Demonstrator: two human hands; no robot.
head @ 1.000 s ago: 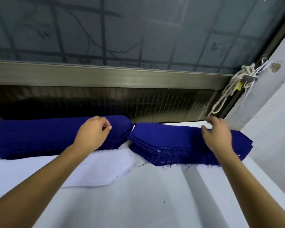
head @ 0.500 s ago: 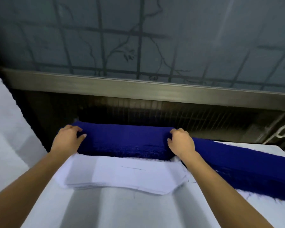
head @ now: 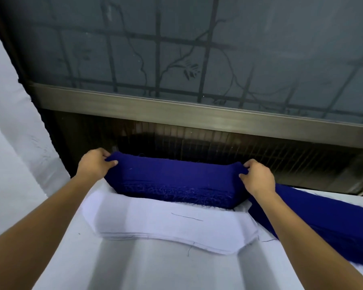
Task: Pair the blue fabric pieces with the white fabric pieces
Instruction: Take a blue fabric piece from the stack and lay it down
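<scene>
A thick stack of blue fabric pieces [head: 174,181] lies across the far edge of a stack of white fabric pieces [head: 168,225]. My left hand [head: 94,164] grips the blue stack's left end, thumb on top. My right hand [head: 257,176] grips its right end, and both ends are lifted slightly. A second stack of blue fabric [head: 323,214] stretches away to the right, partly behind my right forearm.
Everything rests on a white cloth-covered table [head: 155,268]. A dark metal grille [head: 239,147] and a frosted window with a metal sill [head: 176,109] stand right behind the fabric. A white wall [head: 11,143] closes off the left side.
My view has swung left from the right blue stack to the left one. Both hands moved to the left stack's two ends, took hold, and have raised the ends a little.
</scene>
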